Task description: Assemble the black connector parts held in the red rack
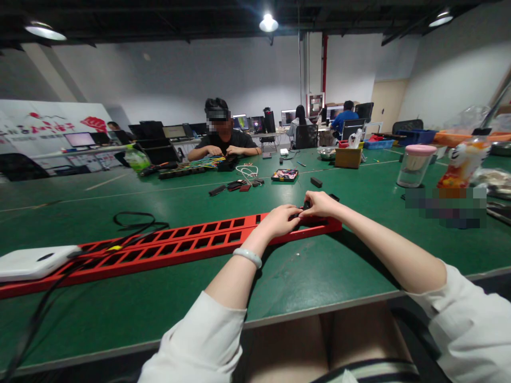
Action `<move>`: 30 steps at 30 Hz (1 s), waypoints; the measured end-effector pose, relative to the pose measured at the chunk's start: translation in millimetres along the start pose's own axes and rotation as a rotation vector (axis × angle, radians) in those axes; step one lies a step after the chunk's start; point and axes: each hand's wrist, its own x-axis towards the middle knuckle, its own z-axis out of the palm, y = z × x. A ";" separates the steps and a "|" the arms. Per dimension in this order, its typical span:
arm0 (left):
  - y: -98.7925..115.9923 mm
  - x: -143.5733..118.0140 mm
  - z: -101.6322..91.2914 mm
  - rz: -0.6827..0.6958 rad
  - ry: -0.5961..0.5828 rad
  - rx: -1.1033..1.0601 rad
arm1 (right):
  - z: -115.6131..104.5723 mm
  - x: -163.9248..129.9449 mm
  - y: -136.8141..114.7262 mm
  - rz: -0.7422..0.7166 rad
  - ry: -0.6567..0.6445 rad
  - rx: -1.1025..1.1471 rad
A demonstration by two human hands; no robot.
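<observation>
Right grip (318,204) pinching a small black piece (307,204) at the right end of the red rack (191,254), I curl my left grip (279,221) beside it; whether that one holds anything, I cannot tell. A white box (38,263) sits on the rack's left end; a black block (316,182) lies on the bench (339,276) beyond the right.

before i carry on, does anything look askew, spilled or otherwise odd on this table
A white power-bank-like device rests on the left end of the red slotted frame, with a black cable draped across the slots; it looks set down there rather than part of it. I see no spill.
</observation>
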 end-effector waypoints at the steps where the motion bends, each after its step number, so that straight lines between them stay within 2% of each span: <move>1: -0.1 0.0 0.1 0.002 0.001 0.000 | -0.1 0.5 0.5 -0.004 -0.003 -0.004; 9: -1.3 1.6 0.9 0.012 -0.003 0.007 | 1.0 5.2 6.8 -0.003 -0.104 0.022; 16: -0.6 0.5 -0.8 0.028 0.009 0.009 | 0.6 3.0 8.1 -0.051 -0.124 0.067; 30: -1.8 1.6 1.0 0.024 0.007 0.003 | 2.2 3.9 9.8 -0.035 -0.146 0.102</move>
